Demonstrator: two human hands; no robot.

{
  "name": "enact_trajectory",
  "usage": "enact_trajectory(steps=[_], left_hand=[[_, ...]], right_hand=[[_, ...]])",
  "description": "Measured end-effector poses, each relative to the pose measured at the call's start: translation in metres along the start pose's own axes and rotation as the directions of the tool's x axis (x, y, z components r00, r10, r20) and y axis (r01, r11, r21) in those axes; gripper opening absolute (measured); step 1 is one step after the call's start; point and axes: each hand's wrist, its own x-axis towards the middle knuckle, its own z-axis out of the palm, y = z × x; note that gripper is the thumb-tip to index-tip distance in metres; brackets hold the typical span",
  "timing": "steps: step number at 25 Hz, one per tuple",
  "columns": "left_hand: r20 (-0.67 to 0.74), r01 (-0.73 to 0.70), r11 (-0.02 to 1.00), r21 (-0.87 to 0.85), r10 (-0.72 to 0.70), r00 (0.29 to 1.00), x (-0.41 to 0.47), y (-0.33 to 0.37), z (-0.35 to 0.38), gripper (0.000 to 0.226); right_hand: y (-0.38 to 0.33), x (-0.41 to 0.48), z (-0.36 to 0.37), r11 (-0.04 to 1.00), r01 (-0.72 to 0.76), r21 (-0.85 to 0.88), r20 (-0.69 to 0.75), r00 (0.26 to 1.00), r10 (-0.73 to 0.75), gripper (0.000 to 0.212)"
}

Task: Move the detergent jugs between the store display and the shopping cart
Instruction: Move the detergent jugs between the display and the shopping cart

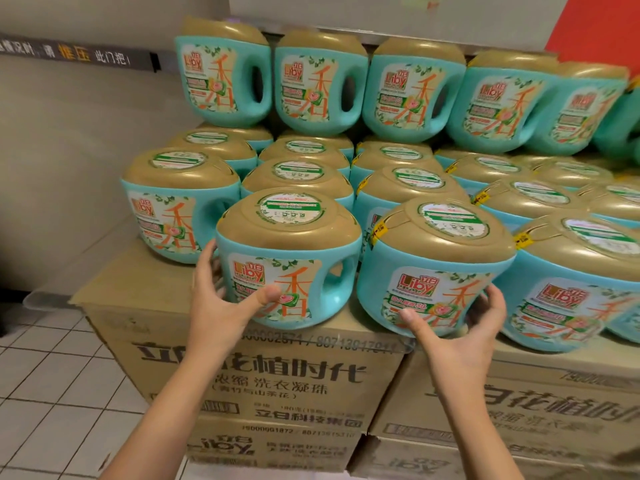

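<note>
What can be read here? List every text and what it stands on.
"Liby 立白": left front jug label.
"香": right front jug label, too.
"花植时代": carton front.
"浓缩 洗衣凝珠": carton.
"立白科技集团": carton.
"推压 此门把": wall strip.
Lid stickers, carton codes: too blurred.

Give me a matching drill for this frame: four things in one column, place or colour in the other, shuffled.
Column 1:
1. left hand
2. right hand
3. cardboard box
4. jug lid

Column 2:
A. grips the yellow-tagged jug low on its front
B. gold
C. grips the middle front jug, thumb on the label
D. under the jugs, with dark print on its side

Pairs: 1-C, 2-A, 3-D, 4-B
</note>
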Motion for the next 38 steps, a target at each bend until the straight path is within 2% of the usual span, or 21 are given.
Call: enact_trajectory(steps=[4, 6, 10, 16, 20, 21, 23, 25, 28, 29, 30, 32, 34, 35, 38], left_hand=[[-0.063, 0.019, 0.994, -0.112, -0.026, 0.998, -0.014, 0.000, 0.011, 0.105], [-0.102, 0.012, 0.997, -0.077, -0.020, 0.995, -0.018, 0.002, 0.016, 0.100], [-0.195, 0.003, 1.000, 0.029, 0.002, 0.981, -0.021, 0.004, 0.019, 0.109], [-0.206, 0.014, 0.999, 0.049, -0.004, 0.979, -0.026, 0.005, 0.027, 0.106], [-0.154, 0.063, 0.996, -0.063, -0.072, 0.986, -0.027, 0.011, 0.017, 0.105], [-0.152, 0.067, 0.995, -0.076, -0.078, 0.985, -0.032, 0.010, 0.015, 0.097], [-0.226, 0.083, 0.994, -0.068, -0.096, 0.969, -0.053, 0.003, 0.015, 0.065], [-0.261, 0.109, 0.989, -0.102, -0.132, 0.956, -0.079, -0.004, 0.018, 0.036], [-0.060, 0.190, 0.976, -0.109, -0.198, 0.978, -0.121, -0.024, 0.023, 0.020], [0.026, 0.235, 0.967, -0.094, -0.234, 0.972, -0.133, -0.030, 0.024, 0.020], [0.116, 0.296, 0.951, -0.086, -0.286, 0.951, -0.144, -0.035, 0.025, 0.019], [0.311, 0.429, 0.903, -0.027, -0.400, 0.862, -0.166, -0.045, 0.031, 0.015], [0.469, 0.478, 0.868, 0.137, -0.482, 0.740, -0.190, -0.056, 0.036, 0.022], [0.535, 0.472, 0.857, 0.207, -0.503, 0.679, -0.205, -0.061, 0.039, 0.024], [0.696, 0.434, 0.841, 0.323, -0.522, 0.493, -0.256, -0.068, 0.058, 0.007]], right_hand=[[0.005, -0.002, 0.008, 0.999, -0.010, -0.046, -0.034, 0.999, 0.009, 0.108], [0.005, -0.004, 0.010, 0.999, -0.019, -0.051, -0.035, 0.999, 0.017, 0.109], [0.005, 0.001, 0.005, 0.996, -0.045, -0.075, -0.001, 0.999, 0.045, 0.111], [0.004, 0.005, 0.001, 0.996, -0.042, -0.079, 0.011, 0.999, 0.043, 0.109], [0.001, 0.006, -0.003, 0.999, -0.023, -0.041, 0.046, 0.999, 0.025, 0.109], [0.001, 0.005, -0.004, 1.000, -0.007, -0.021, 0.048, 0.999, 0.008, 0.107], [0.003, -0.001, -0.010, 0.999, 0.029, 0.013, 0.021, 0.999, -0.029, 0.097], [0.008, -0.010, -0.021, 0.997, 0.072, 0.010, -0.030, 0.997, -0.072, 0.074], [0.028, -0.042, -0.052, 0.999, 0.005, -0.049, -0.016, 1.000, -0.006, 0.027], [0.034, -0.057, -0.065, 0.996, -0.066, -0.062, 0.003, 0.998, 0.066, 0.016], [0.040, -0.075, -0.078, 0.985, -0.161, -0.063, 0.029, 0.986, 0.163, 0.016], [0.049, -0.118, -0.109, 0.914, -0.403, -0.056, 0.092, 0.909, 0.406, 0.022], [0.053, -0.168, -0.142, 0.792, -0.605, -0.080, 0.110, 0.785, 0.610, 0.018], [0.052, -0.197, -0.160, 0.722, -0.687, -0.083, 0.067, 0.719, 0.692, 0.016], [0.036, -0.282, -0.220, 0.541, -0.841, -0.005, -0.180, 0.533, 0.827, 0.014]])
